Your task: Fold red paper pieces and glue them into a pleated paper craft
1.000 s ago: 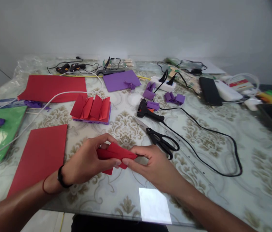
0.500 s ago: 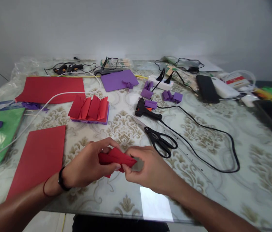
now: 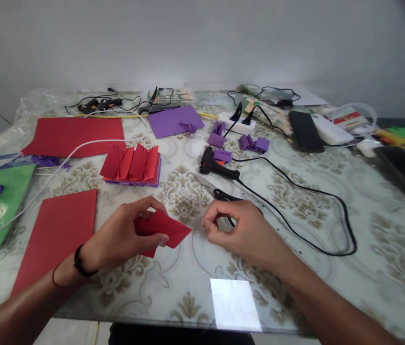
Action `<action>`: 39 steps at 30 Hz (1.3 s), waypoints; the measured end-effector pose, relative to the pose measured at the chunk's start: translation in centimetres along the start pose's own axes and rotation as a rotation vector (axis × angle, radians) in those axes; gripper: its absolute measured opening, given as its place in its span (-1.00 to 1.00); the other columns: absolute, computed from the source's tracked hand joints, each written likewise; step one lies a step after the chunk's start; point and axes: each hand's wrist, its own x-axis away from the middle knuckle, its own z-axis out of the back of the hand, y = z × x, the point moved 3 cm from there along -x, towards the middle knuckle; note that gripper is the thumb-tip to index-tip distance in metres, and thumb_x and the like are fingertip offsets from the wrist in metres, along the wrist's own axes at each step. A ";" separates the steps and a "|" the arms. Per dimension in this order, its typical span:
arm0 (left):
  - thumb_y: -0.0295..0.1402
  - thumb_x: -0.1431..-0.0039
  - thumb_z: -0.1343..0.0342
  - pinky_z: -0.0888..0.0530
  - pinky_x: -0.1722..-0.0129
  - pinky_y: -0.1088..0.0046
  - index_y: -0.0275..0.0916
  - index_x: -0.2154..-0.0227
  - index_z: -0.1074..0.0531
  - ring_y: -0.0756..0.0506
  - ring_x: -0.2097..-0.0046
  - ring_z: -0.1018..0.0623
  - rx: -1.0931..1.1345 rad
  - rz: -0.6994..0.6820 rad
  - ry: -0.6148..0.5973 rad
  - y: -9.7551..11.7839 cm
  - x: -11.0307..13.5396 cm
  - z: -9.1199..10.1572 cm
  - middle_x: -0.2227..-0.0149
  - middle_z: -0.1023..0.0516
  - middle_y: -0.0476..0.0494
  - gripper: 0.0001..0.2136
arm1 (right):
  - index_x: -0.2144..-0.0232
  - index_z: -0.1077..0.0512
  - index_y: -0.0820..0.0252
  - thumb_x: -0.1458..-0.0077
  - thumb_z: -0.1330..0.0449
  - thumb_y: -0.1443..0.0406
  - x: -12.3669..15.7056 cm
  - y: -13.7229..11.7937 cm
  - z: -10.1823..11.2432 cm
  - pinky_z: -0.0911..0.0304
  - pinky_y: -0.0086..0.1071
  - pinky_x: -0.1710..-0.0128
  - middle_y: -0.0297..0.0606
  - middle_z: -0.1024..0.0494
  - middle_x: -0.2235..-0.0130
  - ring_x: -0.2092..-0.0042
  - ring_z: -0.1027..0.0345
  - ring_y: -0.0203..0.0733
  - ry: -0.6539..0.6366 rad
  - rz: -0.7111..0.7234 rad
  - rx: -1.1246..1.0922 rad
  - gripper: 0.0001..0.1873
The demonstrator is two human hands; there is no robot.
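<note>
A folded piece of red paper (image 3: 168, 229) with a pointed right end is gripped between the thumb and fingers of my left hand (image 3: 125, 239). Part of the paper hides behind those fingers. To its right, apart from it, my right hand (image 3: 240, 230) has thumb and index tip pressed together in a ring, and no object shows between them. Black-handled scissors (image 3: 224, 194) lie on the table behind my right hand, which covers most of their handles. Beyond them rests a black glue gun (image 3: 218, 165), its cord curving to the right.
Folded red pieces (image 3: 130, 163) sit on a purple and red stack. Red sheets (image 3: 58, 230) and a green pack (image 3: 4, 206) lie left. Purple folded pieces (image 3: 254, 143), a white power strip (image 3: 236, 123) and a black phone (image 3: 306, 132) are farther back. A white cable (image 3: 90, 141) crosses the left side.
My right hand has let go of the red paper's tip and moved right, over the scissors' handles. My left hand has shifted slightly left with the paper.
</note>
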 end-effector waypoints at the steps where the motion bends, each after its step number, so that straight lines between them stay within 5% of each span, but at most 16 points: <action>1: -0.28 -0.10 -0.38 -0.60 0.48 0.52 -0.16 0.11 -0.42 -0.12 0.36 -0.70 0.007 -0.010 0.005 0.1 0.0 0.0 0.34 -0.72 -0.04 -0.66 | 0.55 -0.45 0.12 0.05 -0.21 0.44 0.0 0.0 0.2 -0.27 -0.42 0.34 -0.43 -0.57 0.50 0.42 -0.39 -0.28 0.015 -0.009 -0.010 -0.87; 5: -0.28 -0.10 -0.39 -0.59 0.53 0.52 -0.16 0.09 -0.45 -0.11 0.44 -0.69 -0.081 -0.011 0.028 0.4 0.2 -0.3 0.38 -0.72 -0.02 -0.65 | 0.41 -0.55 0.13 -0.08 -0.27 0.33 0.2 -0.4 -0.9 -0.29 -0.39 0.31 -0.39 -0.60 0.44 0.38 -0.42 -0.24 -0.072 0.015 -0.023 -0.95; 8: -0.26 -0.13 -0.38 -0.59 0.49 0.51 -0.16 0.02 -0.46 -0.09 0.46 -0.68 -0.111 -0.049 0.019 0.4 0.2 -0.6 0.37 -0.73 -0.04 -0.62 | 0.49 -0.49 0.14 -0.11 -0.28 0.34 0.5 -0.6 -2.4 -0.18 -0.43 0.42 -0.47 -0.46 0.53 0.47 -0.28 -0.33 -0.145 0.017 -0.014 -0.87; 12: -0.21 -0.08 -0.44 -0.59 0.42 0.47 -0.18 -0.09 -0.41 -0.12 0.38 -0.70 0.048 -0.075 0.009 0.0 -0.2 -0.4 0.33 -0.75 -0.11 -0.46 | 0.52 -0.43 0.15 -0.13 -0.25 0.34 0.5 -0.6 -2.4 -0.15 -0.43 0.43 -0.46 -0.44 0.53 0.47 -0.26 -0.34 -0.058 0.031 -0.036 -0.82; 15: -0.20 -0.11 -0.43 -0.55 0.39 0.49 -0.24 0.06 -0.55 -0.13 0.32 -0.70 0.117 -0.057 -0.010 -0.2 -0.4 0.1 0.32 -0.76 -0.16 -0.62 | 0.50 -0.44 0.15 -0.14 -0.22 0.32 0.4 -0.5 -1.6 -0.19 -0.38 0.38 -0.40 -0.50 0.47 0.42 -0.32 -0.28 0.008 0.055 -0.035 -0.84; 22: -0.20 -0.22 -0.36 -0.45 0.37 0.48 -0.23 0.32 -0.71 -0.06 0.35 -0.60 -0.143 -0.148 0.074 0.4 -0.3 0.3 0.35 -0.74 -0.10 -0.81 | 0.39 -0.46 0.13 -0.17 -0.25 0.31 0.3 -0.7 -1.5 -0.26 -0.32 0.27 -0.33 -0.54 0.37 0.32 -0.39 -0.19 0.037 0.120 0.024 -0.92; 25: -0.21 -0.24 -0.34 -0.44 0.36 0.47 -0.24 0.29 -0.69 -0.05 0.36 -0.57 -0.158 -0.194 0.110 0.4 -0.2 0.4 0.36 -0.74 -0.08 -0.82 | 0.30 -0.45 0.12 -0.12 -0.32 0.29 0.1 0.1 -1.1 -0.28 -0.34 0.25 -0.36 -0.52 0.33 0.30 -0.40 -0.21 0.138 0.043 0.010 -0.89; 27: -0.21 -0.24 -0.34 -0.45 0.36 0.47 -0.25 0.26 -0.67 -0.06 0.35 -0.58 -0.124 -0.213 0.138 0.4 -0.2 0.4 0.36 -0.73 -0.08 -0.81 | 0.42 -0.37 0.11 -0.12 -0.31 0.26 -0.1 0.8 -0.8 -0.23 -0.37 0.35 -0.42 -0.43 0.43 0.40 -0.31 -0.26 0.190 -0.069 -0.062 -0.82; 30: -0.19 -0.25 -0.33 -0.46 0.37 0.47 -0.26 0.24 -0.64 -0.06 0.36 -0.58 -0.087 -0.228 0.158 0.1 -0.2 0.3 0.36 -0.72 -0.09 -0.78 | 0.50 -0.38 0.14 -0.23 -0.27 0.15 -0.2 1.4 -1.3 -0.24 -0.39 0.41 -0.40 -0.44 0.48 0.45 -0.29 -0.29 0.018 -0.171 -0.293 -0.69; 33: -0.16 -0.26 -0.33 -0.48 0.34 0.46 -0.25 0.18 -0.62 -0.07 0.34 -0.59 -0.079 -0.215 0.146 -0.3 -0.2 0.0 0.32 -0.72 -0.10 -0.75 | 0.28 -0.55 0.17 -0.23 -0.34 0.06 -0.1 1.1 -2.4 -0.40 -0.34 0.27 -0.30 -0.59 0.34 0.35 -0.46 -0.25 -0.155 -0.173 -0.592 -0.71; 36: -0.18 -0.27 -0.33 -0.50 0.28 0.45 -0.21 0.13 -0.60 -0.08 0.28 -0.61 -0.056 -0.216 0.086 -0.4 -0.1 -0.5 0.26 -0.71 -0.08 -0.76 | 0.23 -0.55 0.18 -0.15 -0.43 0.06 0.3 1.0 -3.2 -0.46 -0.31 0.26 -0.30 -0.60 0.35 0.33 -0.50 -0.22 -0.155 -0.169 -0.728 -0.67; 39: -0.24 -0.26 -0.34 -0.51 0.21 0.45 -0.19 0.11 -0.60 -0.09 0.21 -0.61 -0.019 -0.210 -0.016 -0.4 0.1 -1.0 0.19 -0.69 -0.07 -0.79 | 0.27 -0.60 0.21 -0.10 -0.47 0.08 0.6 1.1 -3.5 -0.44 -0.33 0.28 -0.27 -0.63 0.36 0.35 -0.47 -0.23 -0.125 -0.201 -0.621 -0.68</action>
